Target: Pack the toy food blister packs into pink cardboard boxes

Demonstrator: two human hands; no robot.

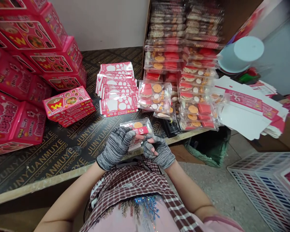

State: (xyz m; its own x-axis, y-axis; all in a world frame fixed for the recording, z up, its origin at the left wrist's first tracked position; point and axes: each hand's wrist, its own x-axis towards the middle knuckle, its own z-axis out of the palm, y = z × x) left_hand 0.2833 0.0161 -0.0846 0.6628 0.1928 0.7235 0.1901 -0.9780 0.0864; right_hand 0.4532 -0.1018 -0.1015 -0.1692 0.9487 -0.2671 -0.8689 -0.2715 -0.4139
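1. In the head view, the left hand (114, 146), in a grey striped half-finger glove, had its fingers closed around the left side of a small pink-and-white carton (142, 130) above the counter's (87, 137) front edge
2. The right hand (159, 153), gloved alike, was at the carton's other side, its upper fingers reaching to it and the lower ones curled towards the palm; whether they pinched it, I could not tell
3. The carton lay between the two sets of fingers, its pink strip just beyond the bare fingertips
4. A clear packet (138, 124) with an orange disc lay just beyond the left fingers, partly hidden by the carton; I could not tell whether they touched it
5. Farther off, flat printed cartons (118, 104) lay overlapping, with filled packets (194, 111) to their right and a pile of folded boxes (70, 104) to their left
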